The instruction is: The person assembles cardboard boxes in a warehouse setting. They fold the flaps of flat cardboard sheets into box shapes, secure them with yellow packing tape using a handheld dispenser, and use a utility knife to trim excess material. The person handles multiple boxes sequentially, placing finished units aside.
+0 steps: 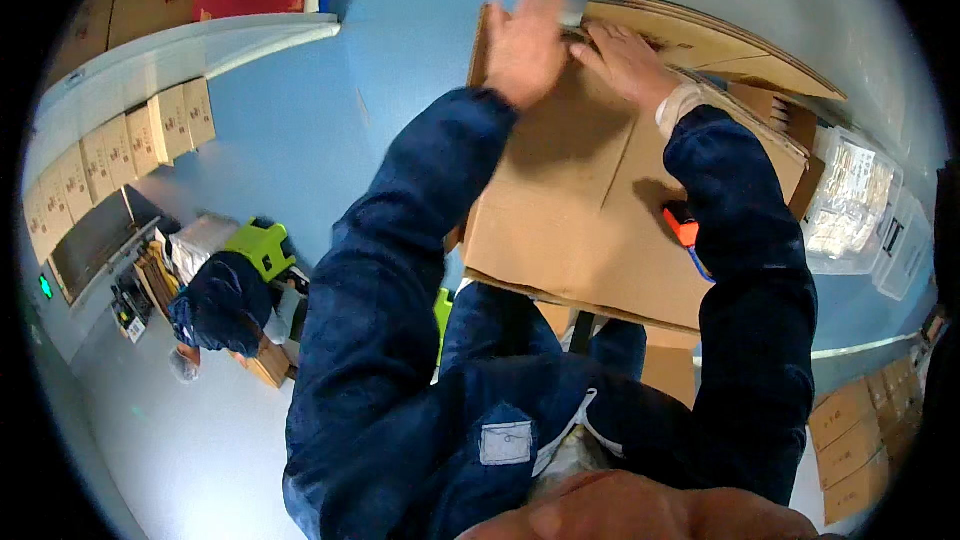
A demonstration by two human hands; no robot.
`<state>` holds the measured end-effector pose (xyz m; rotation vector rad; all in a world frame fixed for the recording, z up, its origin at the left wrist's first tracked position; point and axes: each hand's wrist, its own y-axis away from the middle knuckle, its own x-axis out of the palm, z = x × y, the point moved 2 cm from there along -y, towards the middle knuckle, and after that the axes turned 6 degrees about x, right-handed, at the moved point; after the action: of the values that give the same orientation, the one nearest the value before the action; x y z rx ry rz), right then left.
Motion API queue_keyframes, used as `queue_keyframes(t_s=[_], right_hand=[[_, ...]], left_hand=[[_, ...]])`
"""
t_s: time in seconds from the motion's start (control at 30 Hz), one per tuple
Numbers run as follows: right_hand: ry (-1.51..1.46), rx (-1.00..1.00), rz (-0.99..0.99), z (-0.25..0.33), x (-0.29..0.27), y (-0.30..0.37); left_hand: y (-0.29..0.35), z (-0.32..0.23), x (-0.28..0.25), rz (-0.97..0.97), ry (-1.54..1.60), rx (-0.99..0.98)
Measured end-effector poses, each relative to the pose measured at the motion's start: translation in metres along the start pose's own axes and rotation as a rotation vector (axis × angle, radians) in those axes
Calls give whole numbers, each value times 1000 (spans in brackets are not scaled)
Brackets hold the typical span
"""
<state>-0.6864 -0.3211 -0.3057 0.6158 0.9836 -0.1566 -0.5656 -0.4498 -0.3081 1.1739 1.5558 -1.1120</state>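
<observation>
A flat brown cardboard surface point(560, 240), apparently the top of a box, lies in front of me. My left hand point(528, 48) is over its far left corner, smeared by motion, with the fingers seeming stretched out and nothing visible in them. Close by on the right, my right hand point(632, 65) rests at the far edge of the cardboard, palm down, fingers extended and slightly apart. An orange-red and blue hand tool point(682, 224) lies on the cardboard beside my right forearm, which partly covers it; its kind is unclear.
Flattened cardboard sheets point(740, 45) lean beyond the far edge. On the right stands a clear plastic bin point(850, 205) of pale items. Small cartons point(120, 152) line a shelf at left. Another person point(225, 300) bends near a green stool point(262, 248). Stacked cartons point(850, 440) stand lower right.
</observation>
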Motion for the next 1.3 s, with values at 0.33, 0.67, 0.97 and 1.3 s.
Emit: queue_keyframes(t_s=[0.33,0.67,0.97,1.3], right_hand=[[118,-57,-8,20,4,-7],[100,158,165,109,-7,-24],[-426,582,245,118,17,-77],[-505,257,119,114,-14,-11]], left_hand=[[188,-29,-23,194,760,-533],[195,-23,-22,133,653,-511],[200,-20,-18,85,626,-544],[199,-20,-13,64,654,-576]])
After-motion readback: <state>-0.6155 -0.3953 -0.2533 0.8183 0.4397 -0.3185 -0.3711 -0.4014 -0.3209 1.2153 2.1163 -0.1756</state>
